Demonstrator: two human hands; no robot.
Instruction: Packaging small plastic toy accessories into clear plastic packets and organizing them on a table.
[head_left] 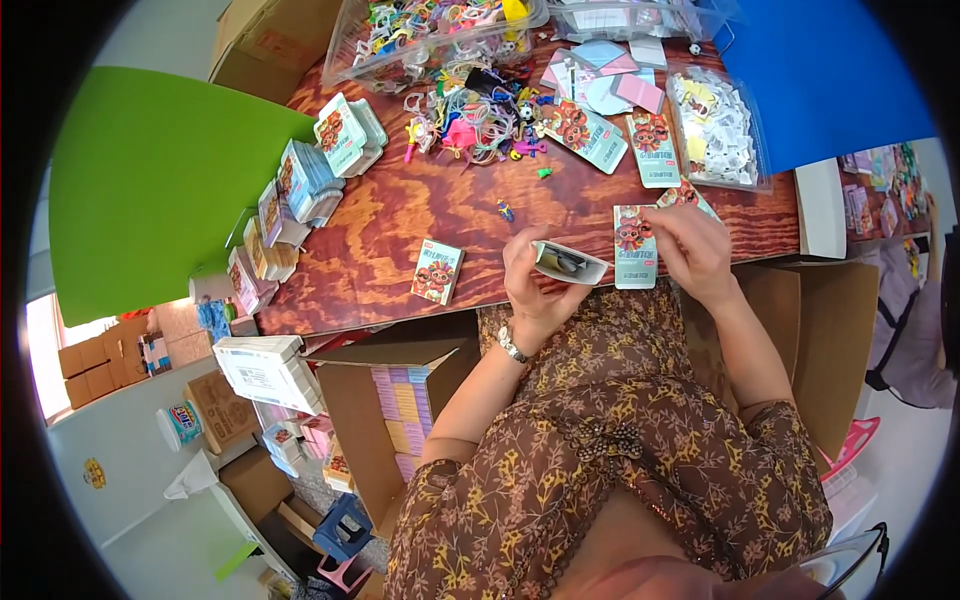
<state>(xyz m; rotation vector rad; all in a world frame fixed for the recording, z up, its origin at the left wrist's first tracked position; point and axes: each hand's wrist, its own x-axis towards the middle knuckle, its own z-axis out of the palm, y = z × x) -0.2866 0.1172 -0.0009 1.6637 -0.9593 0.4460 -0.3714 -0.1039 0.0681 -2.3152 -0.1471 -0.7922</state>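
Note:
My left hand (532,290) grips a small open cardboard box (592,272), its mouth tilted up; something dark lies inside, too small to name. To the right, my right hand (698,248) is closed in a pinch over the edge of a flat green-and-white box (634,262) with a red cartoon figure. Whether anything is between those fingertips I cannot make out. A filled-looking box (437,272) of the same print lies left of my left hand. Beyond my hands is a tiny blue figure (506,211), with a green piece (545,173) farther off.
Stacked boxes (310,182) line the table's left side. A loose pile of colourful trinkets (480,125) sits before a clear bin (430,45). At the back right are paper cards (600,80), flat boxes (590,137) and a clear tray of white packets (715,130). Cartons (365,430) stand below the edge.

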